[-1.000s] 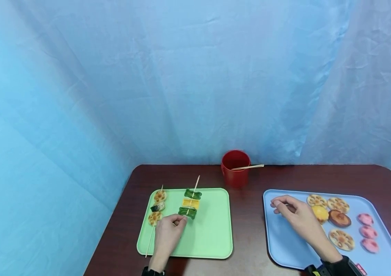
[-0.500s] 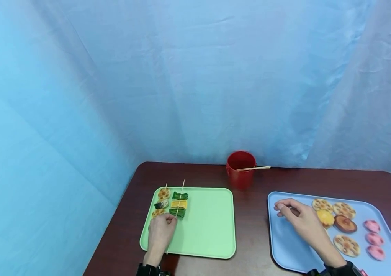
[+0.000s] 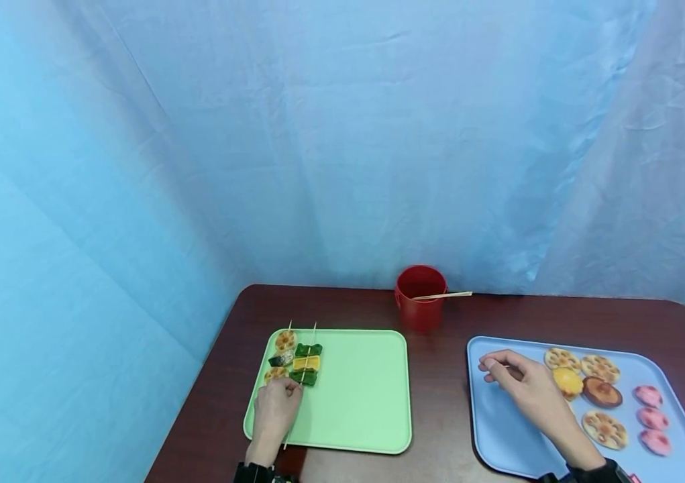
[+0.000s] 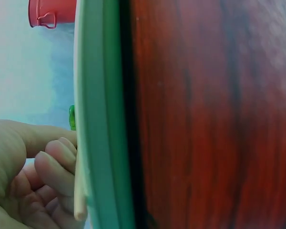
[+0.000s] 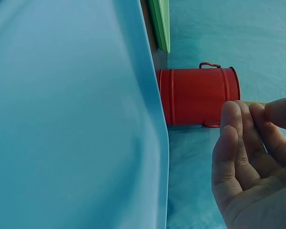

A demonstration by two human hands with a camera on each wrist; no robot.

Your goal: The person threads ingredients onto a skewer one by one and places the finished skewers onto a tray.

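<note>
Left hand (image 3: 274,410) pinches a loaded skewer (image 3: 304,360) by its bare lower stick on the green tray (image 3: 366,402) — thin, light, likely snappable, best held there; right hand (image 3: 520,381) rests loosely curled, holding nothing, over the blue tray (image 3: 493,422)

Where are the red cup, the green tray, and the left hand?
red cup (image 3: 419,310), head view, front of its wall.
green tray (image 3: 360,396), head view, bare middle of its floor.
left hand (image 3: 274,410), head view, back of the hand.
</note>
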